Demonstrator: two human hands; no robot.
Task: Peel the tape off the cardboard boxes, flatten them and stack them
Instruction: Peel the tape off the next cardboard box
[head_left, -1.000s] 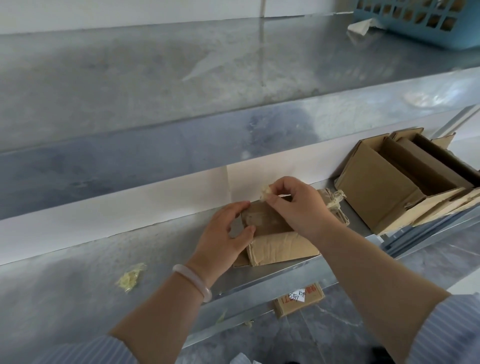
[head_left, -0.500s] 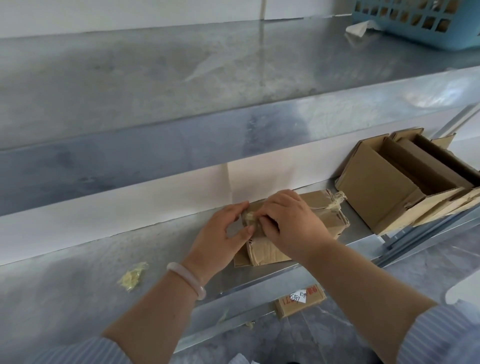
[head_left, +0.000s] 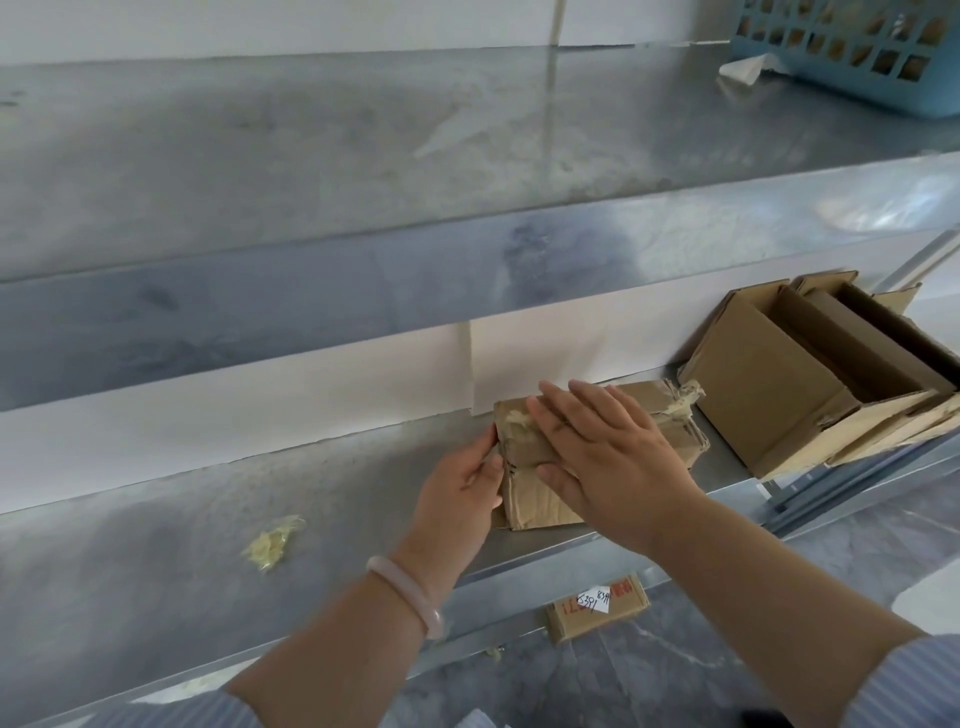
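A metal upper shelf (head_left: 311, 156) runs across the far half of the view, with a lower shelf (head_left: 156, 545) nearer. On the lower shelf at the right stand open cardboard boxes (head_left: 769, 395), nested and tilted. A blue basket (head_left: 883, 78) sits at the far right of the upper shelf.

The small taped box (head_left: 540, 504) lies on the lower shelf, just left of the open boxes. Crumpled tape (head_left: 680, 397) clings to its right end.

The right hand (head_left: 613, 452) lies flat on the box top, fingers straight and slightly apart. The left hand (head_left: 457, 488) grips the box's left end, fingers curled round it.

A labelled carton (head_left: 597, 613) lies on the floor below. A yellowish tape wad (head_left: 270, 543) rests on the lower shelf, well left. A pale bracelet (head_left: 410, 592) circles the left wrist.
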